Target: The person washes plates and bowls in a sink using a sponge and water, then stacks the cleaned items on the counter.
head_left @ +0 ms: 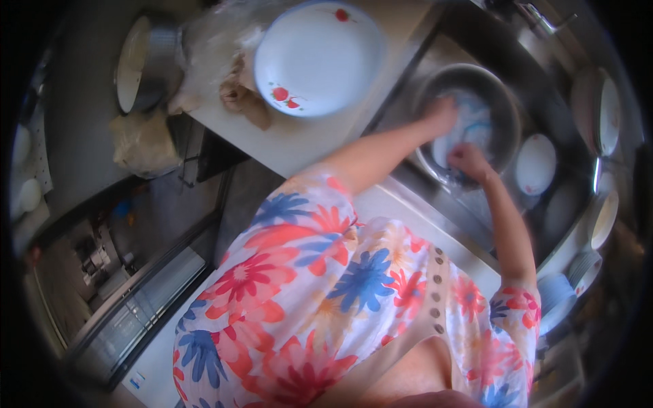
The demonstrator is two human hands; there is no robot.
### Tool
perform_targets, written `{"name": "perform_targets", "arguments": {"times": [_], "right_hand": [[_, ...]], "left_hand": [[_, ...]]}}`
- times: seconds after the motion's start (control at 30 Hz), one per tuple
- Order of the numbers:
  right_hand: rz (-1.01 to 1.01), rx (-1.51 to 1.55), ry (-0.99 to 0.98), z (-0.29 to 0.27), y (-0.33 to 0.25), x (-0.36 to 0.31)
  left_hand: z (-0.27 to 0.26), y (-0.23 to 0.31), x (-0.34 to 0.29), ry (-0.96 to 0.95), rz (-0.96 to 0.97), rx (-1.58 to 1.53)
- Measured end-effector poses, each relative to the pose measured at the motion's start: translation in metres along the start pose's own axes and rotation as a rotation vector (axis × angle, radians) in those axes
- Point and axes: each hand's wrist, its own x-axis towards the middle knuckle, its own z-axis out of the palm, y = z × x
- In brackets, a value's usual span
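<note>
A round metal basin (507,95) stands in the sink, and both my hands are down inside it. In it lies a white and light-blue cloth (474,122), somewhat blurred, that looks wet. At the cloth's left edge my left hand (441,117) is curled closed on it, its fingertips smeared and partly hidden. Closer to me, my right hand (469,162) is bunched into a closed grip at the cloth's lower edge. The two hands are a short way apart.
A white oval plate with red fruit motifs (320,58) lies on the counter, beside crumpled clear plastic (214,41). A metal pot (143,64) is at far left. Right of the basin sits a small white dish (536,164); stacked bowls (585,268) line the sink's right edge.
</note>
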Motion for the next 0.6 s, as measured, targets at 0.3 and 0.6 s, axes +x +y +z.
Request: {"name": "perform_targets", "arguments": {"times": [0.3,0.6], "right_hand": [[0.304,-0.159,0.686,-0.029,0.022,-0.028],[0.763,1.080,0.876,-0.025,0.093,-0.124]], "left_hand": [[-0.043,0.051,-0.031,0.297,0.748,0.668],[-0.129,0.087,-0.054,0.419,0.709,-0.290]]}}
